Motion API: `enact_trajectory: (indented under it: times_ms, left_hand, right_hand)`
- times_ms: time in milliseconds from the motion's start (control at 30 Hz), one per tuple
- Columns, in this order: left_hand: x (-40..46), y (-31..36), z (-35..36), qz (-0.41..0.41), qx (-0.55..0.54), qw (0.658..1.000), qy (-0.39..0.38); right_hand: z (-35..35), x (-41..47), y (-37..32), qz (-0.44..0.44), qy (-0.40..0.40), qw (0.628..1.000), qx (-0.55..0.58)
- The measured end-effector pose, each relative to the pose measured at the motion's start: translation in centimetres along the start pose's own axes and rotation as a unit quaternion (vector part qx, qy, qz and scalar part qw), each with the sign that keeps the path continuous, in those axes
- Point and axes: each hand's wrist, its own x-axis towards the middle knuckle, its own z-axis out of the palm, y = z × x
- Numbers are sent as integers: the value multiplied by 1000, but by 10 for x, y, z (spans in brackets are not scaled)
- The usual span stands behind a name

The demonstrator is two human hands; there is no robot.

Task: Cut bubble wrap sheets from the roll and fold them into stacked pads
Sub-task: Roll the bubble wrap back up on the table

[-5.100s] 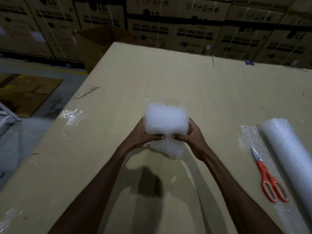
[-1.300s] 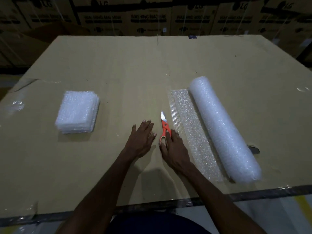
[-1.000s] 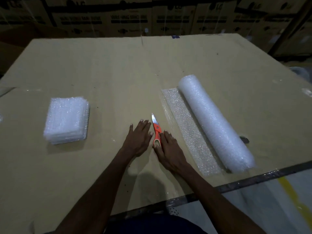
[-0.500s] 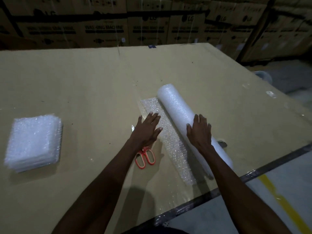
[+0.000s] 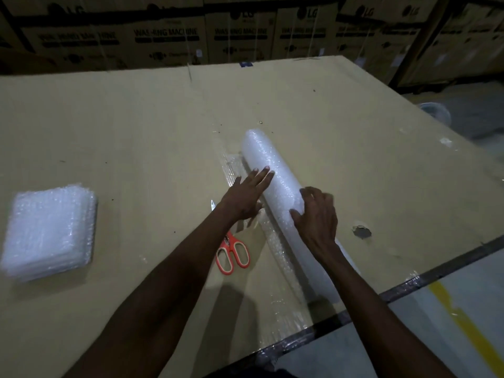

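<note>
A white bubble wrap roll (image 5: 275,170) lies diagonally on the cardboard-covered table (image 5: 136,126), with a short loose flap (image 5: 231,165) spread flat on its left side. My left hand (image 5: 245,195) lies with straight fingers against the roll's left flank, over the flap. My right hand (image 5: 316,214) sits on top of the roll with fingers curved over it. Orange-handled scissors (image 5: 233,255) lie on the table under my left forearm, blades partly hidden. A stack of folded bubble wrap pads (image 5: 50,230) rests at the far left.
The table's taped near edge (image 5: 409,282) runs diagonally at lower right, with grey floor and a yellow line (image 5: 463,323) beyond. A torn hole (image 5: 361,231) marks the cardboard right of the roll. Stacked washing machine cartons (image 5: 245,31) line the back.
Earlier both hands held a folded pad, which now sits stacked at left. The right hand let go of the scissors. In the last half second the left hand slid onto the roll's side.
</note>
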Motion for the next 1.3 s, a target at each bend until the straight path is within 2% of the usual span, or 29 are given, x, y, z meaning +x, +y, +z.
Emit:
enact_trajectory:
  times_ms: [133,233,333,433,567,667,833,1067,1300]
  left_hand:
    - [1,-4,1,19,12,1000,-9]
    - [6,-8,-2,32,35,999,-8]
    - [10,-15,-7,53,88,995,-18]
    - [14,-23,-6,71,119,990,-27]
    - [11,-36,1,108,126,985,38]
    - [5,-54,5,102,122,984,79]
    - [-15,-107,-4,62,89,985,134]
    - [-47,-184,-7,-47,41,991,118]
    - [-56,-222,-12,-148,78,978,122]
  right_hand:
    - [-3,-5,-6,106,-112,988,-19]
    - [5,-21,-20,85,-155,984,-16]
    - [8,-26,-26,43,-155,987,5]
    - [5,-20,-19,77,-185,979,47]
    - [11,-14,-21,92,-238,966,30]
    - [15,-1,-29,53,-217,975,-18]
    - [40,45,-31,-102,-180,975,-76]
    - [82,127,-70,-260,-190,939,-118]
    - [107,180,-115,-357,-217,898,-138]
